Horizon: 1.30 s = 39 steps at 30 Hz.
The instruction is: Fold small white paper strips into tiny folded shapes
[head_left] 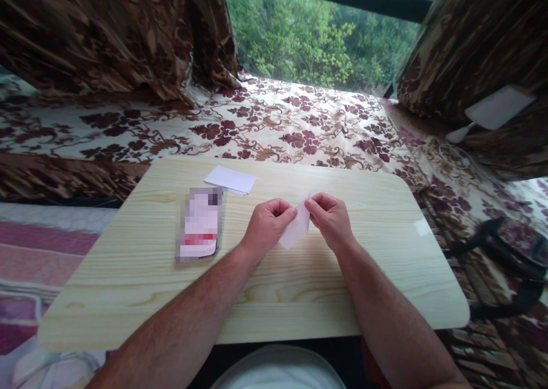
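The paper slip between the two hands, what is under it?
Under the paper slip, pinched by the left hand and the right hand, only the light wooden table shows. The patch of wood right beneath the slip is covered, so anything flat there cannot be seen.
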### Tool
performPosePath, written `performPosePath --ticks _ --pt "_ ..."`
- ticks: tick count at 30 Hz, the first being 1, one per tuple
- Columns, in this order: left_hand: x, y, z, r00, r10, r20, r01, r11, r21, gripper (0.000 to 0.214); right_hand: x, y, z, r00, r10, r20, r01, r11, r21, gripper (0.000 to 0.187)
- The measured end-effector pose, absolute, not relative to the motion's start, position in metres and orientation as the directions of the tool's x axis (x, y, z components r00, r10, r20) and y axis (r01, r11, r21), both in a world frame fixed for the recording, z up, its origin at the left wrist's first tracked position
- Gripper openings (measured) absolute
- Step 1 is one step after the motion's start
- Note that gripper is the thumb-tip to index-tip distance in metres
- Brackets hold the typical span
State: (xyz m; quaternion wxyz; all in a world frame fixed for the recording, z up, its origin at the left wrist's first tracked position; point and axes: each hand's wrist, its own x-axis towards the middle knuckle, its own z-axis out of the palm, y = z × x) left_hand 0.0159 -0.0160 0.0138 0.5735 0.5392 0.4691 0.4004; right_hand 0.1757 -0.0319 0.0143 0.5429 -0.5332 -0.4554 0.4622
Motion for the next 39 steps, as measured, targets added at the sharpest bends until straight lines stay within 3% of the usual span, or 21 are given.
performPosePath --ticks 39 --pt "0.0176 -0.0187 0.0156 0.21 0.976 -0.054 0.092 0.036 0.995 0.025 0.1716 -0.0334 0.0168 0.236 0.967 0.096 0.111 0.071 -0.991 0.027"
